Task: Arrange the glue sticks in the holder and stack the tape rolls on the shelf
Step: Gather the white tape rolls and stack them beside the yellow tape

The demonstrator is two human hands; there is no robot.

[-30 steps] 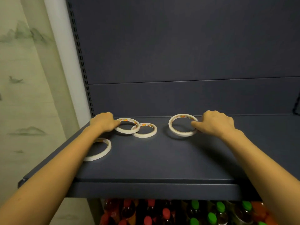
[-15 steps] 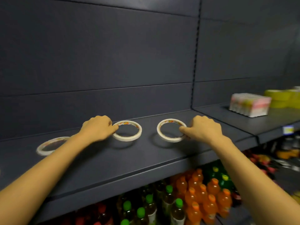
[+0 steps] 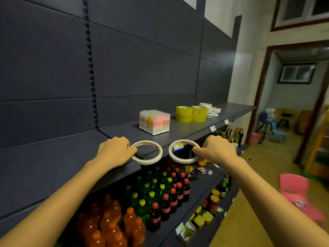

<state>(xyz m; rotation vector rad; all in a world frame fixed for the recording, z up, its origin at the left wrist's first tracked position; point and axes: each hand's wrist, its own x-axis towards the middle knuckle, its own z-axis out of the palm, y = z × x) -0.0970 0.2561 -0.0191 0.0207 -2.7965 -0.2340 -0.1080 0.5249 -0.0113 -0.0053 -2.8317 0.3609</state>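
Note:
My left hand [image 3: 114,150] pinches a thin white tape roll [image 3: 153,159] by its left rim, held in the air at the front edge of the dark shelf [image 3: 53,166]. My right hand [image 3: 219,150] pinches a second white tape roll [image 3: 179,159] by its right rim, just past the shelf edge. Farther right on the shelf stands a block of pastel glue sticks [image 3: 154,121], then stacked yellow tape rolls [image 3: 191,113] and a stack of thin white tape rolls [image 3: 210,109].
Below the shelf are rows of orange, green and dark drink bottles [image 3: 151,202] on a lower shelf. A pink stool [image 3: 299,191] stands on the floor at right, and a doorway [image 3: 292,97] opens at the far right.
Both hands have lifted their tape rolls off the shelf and carried them rightward, and my view has swung right. The glue sticks and the tape stacks are now closer.

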